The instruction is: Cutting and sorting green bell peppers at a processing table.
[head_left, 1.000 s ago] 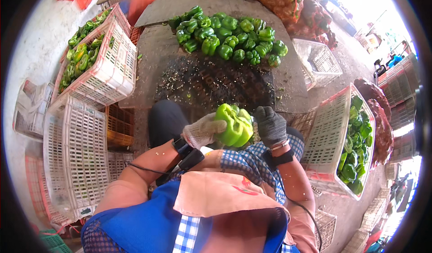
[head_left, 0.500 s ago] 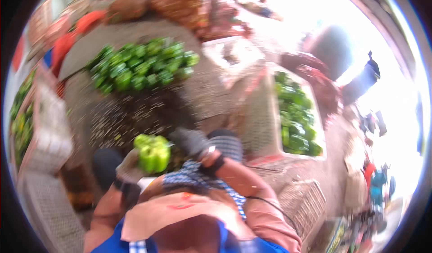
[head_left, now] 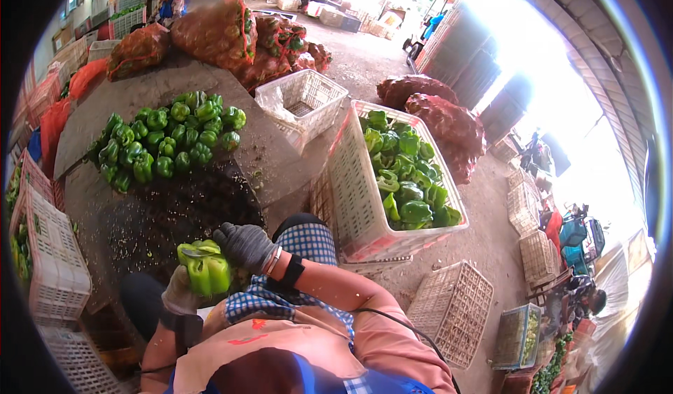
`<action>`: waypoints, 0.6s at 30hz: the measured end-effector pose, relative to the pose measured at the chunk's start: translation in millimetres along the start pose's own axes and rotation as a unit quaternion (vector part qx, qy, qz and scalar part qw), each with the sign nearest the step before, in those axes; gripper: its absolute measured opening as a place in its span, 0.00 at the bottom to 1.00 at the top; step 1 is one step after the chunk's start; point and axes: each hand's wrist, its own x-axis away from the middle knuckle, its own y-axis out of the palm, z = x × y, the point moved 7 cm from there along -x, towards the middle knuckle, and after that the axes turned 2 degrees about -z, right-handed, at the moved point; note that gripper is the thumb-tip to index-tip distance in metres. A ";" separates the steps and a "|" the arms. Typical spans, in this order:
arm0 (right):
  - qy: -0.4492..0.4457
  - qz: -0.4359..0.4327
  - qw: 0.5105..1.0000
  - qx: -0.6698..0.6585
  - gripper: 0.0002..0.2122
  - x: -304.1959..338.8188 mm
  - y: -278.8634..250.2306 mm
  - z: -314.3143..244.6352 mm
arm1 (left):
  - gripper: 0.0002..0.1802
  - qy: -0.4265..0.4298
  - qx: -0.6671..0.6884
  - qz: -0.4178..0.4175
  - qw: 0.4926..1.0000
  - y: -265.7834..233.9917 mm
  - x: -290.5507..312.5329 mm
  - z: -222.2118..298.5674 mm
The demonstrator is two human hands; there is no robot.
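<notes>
My left hand point(head_left: 180, 293), in a pale grey work glove, grips a light green bell pepper point(head_left: 210, 276) from its left and underside. The pepper is upright above my lap, and a cut runs across its top. My right hand point(head_left: 245, 247), in a darker grey glove, is closed at the pepper's upper right. A thin knife blade point(head_left: 196, 253) reaches from it into the cut; the handle is hidden inside the glove. Ahead, whole green bell peppers point(head_left: 167, 140) lie heaped on a dark, seed-strewn work surface point(head_left: 158, 219).
To the right stands a white plastic crate point(head_left: 350, 184) of green peppers. Beyond are another white crate point(head_left: 298, 124) and red mesh sacks point(head_left: 217, 33). Stacked crates point(head_left: 63, 254) flank my left; an upturned crate point(head_left: 452, 310) lies at right. Several other people sit farther off.
The view has swung and sharpened, shifting the heap and crates leftward. Both hands and the pepper now sit slightly lower and further left. The blade now shows in the pepper's top.
</notes>
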 end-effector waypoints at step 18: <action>0.085 -0.039 0.995 0.017 0.10 9.2 -0.2 11.8 | 0.45 -0.021 -0.028 0.007 0.999 -5.8 13.4 -5.7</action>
